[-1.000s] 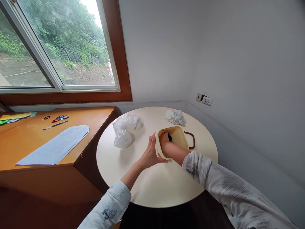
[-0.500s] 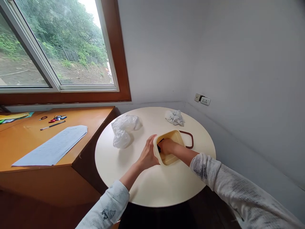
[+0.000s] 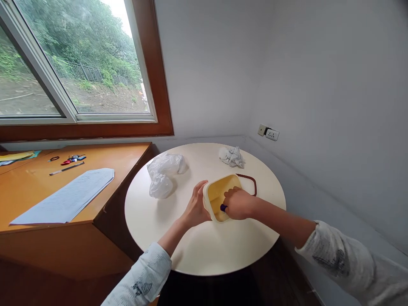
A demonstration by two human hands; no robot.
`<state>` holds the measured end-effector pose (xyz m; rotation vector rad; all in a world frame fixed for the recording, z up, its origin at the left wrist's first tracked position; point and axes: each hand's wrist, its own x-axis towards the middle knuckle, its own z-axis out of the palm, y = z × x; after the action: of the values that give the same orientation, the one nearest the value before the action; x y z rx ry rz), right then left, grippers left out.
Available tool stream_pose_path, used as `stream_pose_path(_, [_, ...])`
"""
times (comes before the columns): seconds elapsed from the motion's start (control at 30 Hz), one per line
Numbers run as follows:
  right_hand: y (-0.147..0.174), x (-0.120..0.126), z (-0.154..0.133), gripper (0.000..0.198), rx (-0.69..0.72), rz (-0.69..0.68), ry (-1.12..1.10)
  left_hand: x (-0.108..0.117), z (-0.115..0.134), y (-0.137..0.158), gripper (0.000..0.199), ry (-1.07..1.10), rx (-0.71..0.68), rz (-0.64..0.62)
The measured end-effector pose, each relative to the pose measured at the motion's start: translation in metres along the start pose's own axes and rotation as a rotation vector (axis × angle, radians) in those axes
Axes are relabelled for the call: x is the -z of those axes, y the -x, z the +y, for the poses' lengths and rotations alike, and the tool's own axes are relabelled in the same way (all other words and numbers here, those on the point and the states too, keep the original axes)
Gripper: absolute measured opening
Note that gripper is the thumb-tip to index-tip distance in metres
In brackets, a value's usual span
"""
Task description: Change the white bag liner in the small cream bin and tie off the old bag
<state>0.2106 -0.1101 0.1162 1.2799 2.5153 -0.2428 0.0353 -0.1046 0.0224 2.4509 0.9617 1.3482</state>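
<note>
A cream, square-mouthed plastic bucket with a brown handle is tipped over the round table, its mouth facing me. My left hand grips it by the left side of the rim. At the mouth, my right hand is closed on a small dark purple thing. Only one end of that thing pokes out past the fingers, so its kind is hidden. Part of the bucket's inside is covered by the right hand.
On the round white table lie a crumpled clear plastic bag and a crumpled whitish bag or cloth. The wooden desk at left carries paper sheets, a pen and small items. Walls stand behind and right.
My right hand has drawn back from deep inside the bucket to its mouth, bringing the dark purple thing with it. My left hand keeps its hold on the rim.
</note>
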Motion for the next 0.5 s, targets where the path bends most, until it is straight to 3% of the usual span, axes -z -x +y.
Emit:
stream_pose_path(0.17, [-0.017,-0.011,0.003,0.029,-0.033,-0.028,-0.023,0.001,0.006,-0.003,0.114,0.013,0.035,0.005])
stream_pose_path(0.37, [-0.024,0.001,0.005,0.039,0.078,-0.132,-0.224,0.011,0.003,-0.003,0.111,0.050,0.159,0.002])
stream_pose_path(0.5, [0.000,0.012,0.006,0.032,0.240,-0.007,-0.397,0.013,-0.007,-0.004,0.114,0.120,0.244,0.069])
